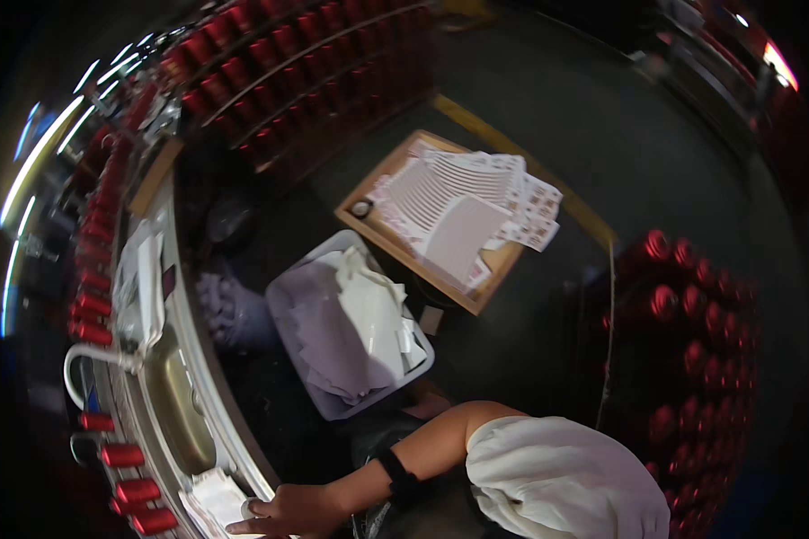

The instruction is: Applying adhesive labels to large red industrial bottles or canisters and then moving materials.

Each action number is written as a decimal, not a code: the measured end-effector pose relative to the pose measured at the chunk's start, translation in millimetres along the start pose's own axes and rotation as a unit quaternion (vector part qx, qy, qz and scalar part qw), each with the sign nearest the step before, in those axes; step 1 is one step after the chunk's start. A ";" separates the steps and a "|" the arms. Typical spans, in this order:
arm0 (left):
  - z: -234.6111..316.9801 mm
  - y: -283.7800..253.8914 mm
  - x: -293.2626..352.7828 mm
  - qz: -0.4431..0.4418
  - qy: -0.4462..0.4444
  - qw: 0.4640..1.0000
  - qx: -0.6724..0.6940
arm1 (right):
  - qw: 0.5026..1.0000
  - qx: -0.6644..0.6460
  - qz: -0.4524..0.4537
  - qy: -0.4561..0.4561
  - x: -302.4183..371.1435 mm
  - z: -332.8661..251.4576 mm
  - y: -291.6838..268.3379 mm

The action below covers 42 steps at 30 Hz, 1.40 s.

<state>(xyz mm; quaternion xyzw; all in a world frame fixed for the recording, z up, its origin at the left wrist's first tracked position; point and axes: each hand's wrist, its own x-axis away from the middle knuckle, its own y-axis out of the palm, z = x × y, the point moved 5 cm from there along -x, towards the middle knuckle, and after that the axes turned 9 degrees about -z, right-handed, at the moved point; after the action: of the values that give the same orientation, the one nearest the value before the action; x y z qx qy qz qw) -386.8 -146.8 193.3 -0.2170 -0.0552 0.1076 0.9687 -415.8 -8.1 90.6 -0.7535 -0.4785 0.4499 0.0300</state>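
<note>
Sheets of white, paper-like material [214, 494] lay on the bench [216, 395] at lower left of the frame, touched by the right hand [301, 510], whose grip I could not tell; the left was out of view. Above the sheets was a sink [182, 409]; near centre, a grey bin [334, 409].

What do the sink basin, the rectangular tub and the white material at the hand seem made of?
Sink basin: probably stainless steel, given its smooth metallic sheen. Rectangular tub: likely pale grey plastic, with rounded, moulded-looking corners. White material at the hand: paper or cloth, matte and thin-looking; the view can't settle which.
</note>
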 end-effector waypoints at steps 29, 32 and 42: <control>-39.0 -162.4 -63.2 0.108 -0.008 0.992 -0.058 | 0.796 -0.234 0.094 0.551 -42.9 216.8 -89.9; -34.6 -154.9 -60.0 0.080 -0.035 0.996 -0.025 | 0.742 -0.229 0.094 0.623 -4.3 185.4 -121.9; 108.5 -88.4 -70.3 0.081 0.102 0.974 -0.183 | 0.746 -0.146 0.136 0.636 105.9 107.1 -226.0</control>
<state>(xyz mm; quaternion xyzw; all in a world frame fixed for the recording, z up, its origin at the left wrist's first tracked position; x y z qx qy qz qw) -455.4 -196.8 324.9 -0.4046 0.0427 0.1508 0.9010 -633.8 152.0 65.8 -0.9173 -0.3011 -0.2095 0.1551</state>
